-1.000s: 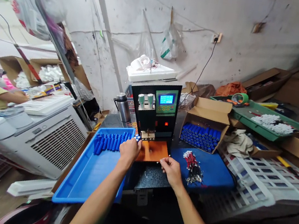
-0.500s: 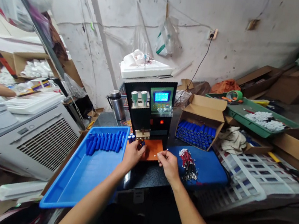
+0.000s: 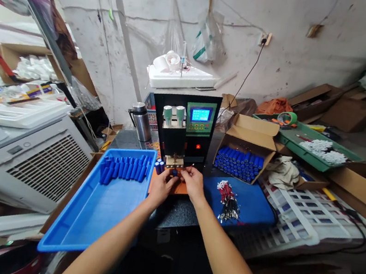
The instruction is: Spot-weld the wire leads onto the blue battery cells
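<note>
Under the electrodes of a black spot welder (image 3: 175, 160), my left hand (image 3: 160, 188) has its fingers closed on a blue battery cell (image 3: 174, 173). My right hand (image 3: 194, 183) is at the cell's right side, its thumb and forefinger pinched on a thin wire lead; a small white tip of it shows above the knuckles. Most of the lead is hidden by the fingers. Both hands are over an orange plate (image 3: 179, 189) at the machine's foot. A few more blue cells (image 3: 159, 166) stand just left of the electrodes, beside my left hand.
A blue tray (image 3: 86, 214) at left holds a row of blue cells. To the right, red and black wire leads (image 3: 227, 196) lie on a blue mat (image 3: 255, 210). Behind them is a cardboard box (image 3: 255, 125) of cells. A steel flask (image 3: 141, 123) stands left of the welder.
My right hand has moved left and forward with the lead, up to the cell under the electrodes. My left hand still holds the cell there. The camera view has shifted slightly.
</note>
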Tool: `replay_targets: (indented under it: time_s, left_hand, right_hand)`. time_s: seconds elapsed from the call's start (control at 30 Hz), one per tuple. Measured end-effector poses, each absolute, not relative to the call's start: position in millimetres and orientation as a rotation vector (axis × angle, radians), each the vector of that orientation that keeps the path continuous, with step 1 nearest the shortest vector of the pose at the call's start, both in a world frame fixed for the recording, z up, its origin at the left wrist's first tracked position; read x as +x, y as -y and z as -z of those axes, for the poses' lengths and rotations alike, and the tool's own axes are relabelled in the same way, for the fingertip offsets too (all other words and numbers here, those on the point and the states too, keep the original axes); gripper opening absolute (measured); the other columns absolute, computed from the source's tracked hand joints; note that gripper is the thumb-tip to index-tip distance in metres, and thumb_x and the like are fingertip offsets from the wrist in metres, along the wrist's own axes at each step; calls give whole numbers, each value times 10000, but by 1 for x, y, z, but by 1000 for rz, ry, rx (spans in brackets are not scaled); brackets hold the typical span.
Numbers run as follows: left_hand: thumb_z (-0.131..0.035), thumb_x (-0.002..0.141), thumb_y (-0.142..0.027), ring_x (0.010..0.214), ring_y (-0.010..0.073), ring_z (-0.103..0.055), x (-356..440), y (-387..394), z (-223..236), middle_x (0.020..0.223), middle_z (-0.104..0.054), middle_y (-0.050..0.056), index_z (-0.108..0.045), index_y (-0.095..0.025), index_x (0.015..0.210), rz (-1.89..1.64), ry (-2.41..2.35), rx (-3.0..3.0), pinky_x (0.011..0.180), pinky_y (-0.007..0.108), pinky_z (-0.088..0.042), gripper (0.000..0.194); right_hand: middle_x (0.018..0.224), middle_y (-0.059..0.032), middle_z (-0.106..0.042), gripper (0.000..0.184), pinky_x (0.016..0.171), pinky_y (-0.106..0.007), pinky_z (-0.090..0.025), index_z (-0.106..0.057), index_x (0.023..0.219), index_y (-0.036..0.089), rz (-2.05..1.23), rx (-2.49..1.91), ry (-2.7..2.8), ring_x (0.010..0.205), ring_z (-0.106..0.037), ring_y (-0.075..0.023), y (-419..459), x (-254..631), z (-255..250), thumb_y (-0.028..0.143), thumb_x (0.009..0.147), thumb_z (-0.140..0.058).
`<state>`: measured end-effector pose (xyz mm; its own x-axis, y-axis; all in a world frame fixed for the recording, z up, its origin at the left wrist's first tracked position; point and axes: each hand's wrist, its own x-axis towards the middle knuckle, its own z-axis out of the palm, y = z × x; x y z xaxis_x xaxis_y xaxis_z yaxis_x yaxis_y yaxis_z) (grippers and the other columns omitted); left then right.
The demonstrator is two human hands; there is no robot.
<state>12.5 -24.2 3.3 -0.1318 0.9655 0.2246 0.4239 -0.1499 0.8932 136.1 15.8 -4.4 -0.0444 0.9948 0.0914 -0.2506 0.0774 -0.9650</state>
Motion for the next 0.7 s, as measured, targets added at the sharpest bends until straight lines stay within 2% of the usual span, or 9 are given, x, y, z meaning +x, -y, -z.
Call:
replay_targets:
  time_s: [0.17, 0.33, 0.7]
  left_hand:
    - [-563, 822, -359, 721, 150, -593, 12, 23, -1, 836, -679, 22, -637, -156, 1110, -1255, -1554, 1633, 680, 251, -452, 360]
    - [-555, 821, -352, 642, 130, -545, 13, 24, -3, 744, -640, -3, -634, -152, 1101, -1241, -1613, 1648, 617, 233, -411, 353]
    - [-535, 832, -349, 669, 136, -548, 10, 23, 2, 761, -625, 1, -618, -155, 1113, -1232, -1598, 1662, 658, 246, -434, 351]
  right_hand:
    - [716, -31, -683, 260, 598, -256, -468, -658, 752, 179, -1263, -937, 1159, 666, -605, -170, -21, 129, 8, 434, 702, -652]
    - [721, -31, -697, 251, 610, -259, -469, -674, 766, 186, -1196, -988, 1221, 703, -624, -184, -22, 129, 12, 431, 717, -647]
    - [764, -41, -711, 223, 667, -278, -478, -675, 771, 182, -1152, -987, 1241, 720, -635, -189, -20, 126, 10, 398, 738, -635]
